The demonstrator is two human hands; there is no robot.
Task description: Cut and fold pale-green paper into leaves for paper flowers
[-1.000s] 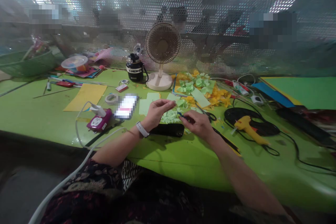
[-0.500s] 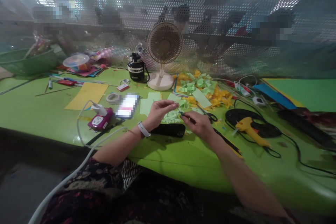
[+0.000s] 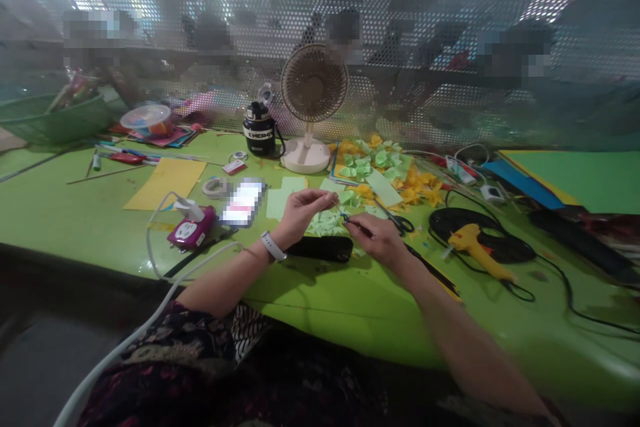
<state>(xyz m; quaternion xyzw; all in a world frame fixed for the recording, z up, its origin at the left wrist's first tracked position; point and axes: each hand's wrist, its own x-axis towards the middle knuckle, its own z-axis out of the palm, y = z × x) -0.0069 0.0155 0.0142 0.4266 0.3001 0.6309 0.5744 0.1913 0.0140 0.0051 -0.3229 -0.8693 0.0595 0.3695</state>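
My left hand (image 3: 306, 212), with a pale band on its wrist, pinches a thin strand or wire too fine to make out. My right hand (image 3: 383, 240) is closed on a small dark tool with a bluish tip (image 3: 345, 217), its kind unclear. The tip meets or nearly meets the strand between my hands. Below them lie light green paper pieces (image 3: 327, 222), partly hidden. A long black object (image 3: 325, 249) rests just under my left wrist. Black-handled scissors (image 3: 404, 223) lie beyond my right hand.
Yellow and green paper flowers (image 3: 420, 183) are heaped behind my hands. A yellow glue gun (image 3: 477, 250) lies right, its cord trailing. Left are a phone (image 3: 243, 202), a purple power adapter (image 3: 193, 227) and yellow paper (image 3: 167, 183). A fan (image 3: 307, 153) and black bottle (image 3: 260, 133) stand behind.
My left fingertips have shifted very slightly, and the thin strand between the hands shows a little more clearly. Everything else stays in place.
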